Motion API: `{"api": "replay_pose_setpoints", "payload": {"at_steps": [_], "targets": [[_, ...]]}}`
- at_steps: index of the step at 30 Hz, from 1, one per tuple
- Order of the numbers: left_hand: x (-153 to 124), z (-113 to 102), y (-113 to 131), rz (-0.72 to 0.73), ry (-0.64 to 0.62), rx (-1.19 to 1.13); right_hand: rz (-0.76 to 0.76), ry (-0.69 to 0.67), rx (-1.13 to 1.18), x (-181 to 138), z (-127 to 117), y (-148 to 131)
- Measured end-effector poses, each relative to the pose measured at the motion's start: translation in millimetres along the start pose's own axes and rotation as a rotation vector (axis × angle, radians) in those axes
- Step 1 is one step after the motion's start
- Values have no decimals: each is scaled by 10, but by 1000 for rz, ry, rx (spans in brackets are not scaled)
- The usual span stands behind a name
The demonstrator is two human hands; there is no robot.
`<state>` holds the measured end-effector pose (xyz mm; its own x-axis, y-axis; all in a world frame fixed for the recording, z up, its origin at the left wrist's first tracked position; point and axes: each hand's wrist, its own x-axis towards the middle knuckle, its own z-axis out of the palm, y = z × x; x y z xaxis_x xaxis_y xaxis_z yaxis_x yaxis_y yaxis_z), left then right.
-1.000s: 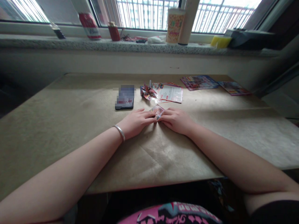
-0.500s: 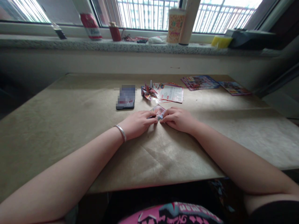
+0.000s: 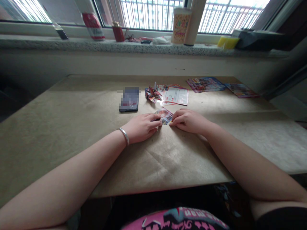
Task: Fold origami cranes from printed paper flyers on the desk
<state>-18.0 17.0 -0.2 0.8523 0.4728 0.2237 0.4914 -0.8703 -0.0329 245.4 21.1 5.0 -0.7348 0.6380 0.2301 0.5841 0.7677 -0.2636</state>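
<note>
A small piece of colourful printed paper [image 3: 166,115], which looks folded, lies on the table between my two hands. My left hand [image 3: 143,126] rests at its left side, thumb and fingers closed on the edge. At the lower right corner my right hand [image 3: 188,120] pinches the paper between thumb and fingers. The parts of the paper beneath my fingertips are hidden. Just behind it sit a crumpled-looking folded paper piece [image 3: 153,93] and several printed sheets [image 3: 176,95].
A dark phone [image 3: 129,99] lies left of the sheets. Printed booklets [image 3: 205,84] and another printed stack [image 3: 241,90] are at the back right of the table [image 3: 72,127]. On the windowsill [image 3: 144,48] stand a can [image 3: 93,26], a red bottle [image 3: 118,32] and a cup [image 3: 181,25].
My right hand has moved slightly right along the paper's near edge, and more of the printed surface shows. My left hand has stayed nearly in place.
</note>
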Motion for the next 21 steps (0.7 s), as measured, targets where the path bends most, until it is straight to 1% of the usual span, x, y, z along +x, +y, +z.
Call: {"api": "replay_pose_setpoints", "payload": {"at_steps": [6, 11, 16, 21], "targets": [[5, -14, 14, -15, -17, -12, 34, -8, 16, -46, -61, 39], [5, -31, 17, -15, -31, -13, 66, -51, 40, -89, -135, 88], [-3, -23, 8, -12, -30, -16, 66, -80, 28, -129, -153, 154], [0, -2, 27, -33, -11, 42, 58, 22, -85, -113, -116, 154]]}}
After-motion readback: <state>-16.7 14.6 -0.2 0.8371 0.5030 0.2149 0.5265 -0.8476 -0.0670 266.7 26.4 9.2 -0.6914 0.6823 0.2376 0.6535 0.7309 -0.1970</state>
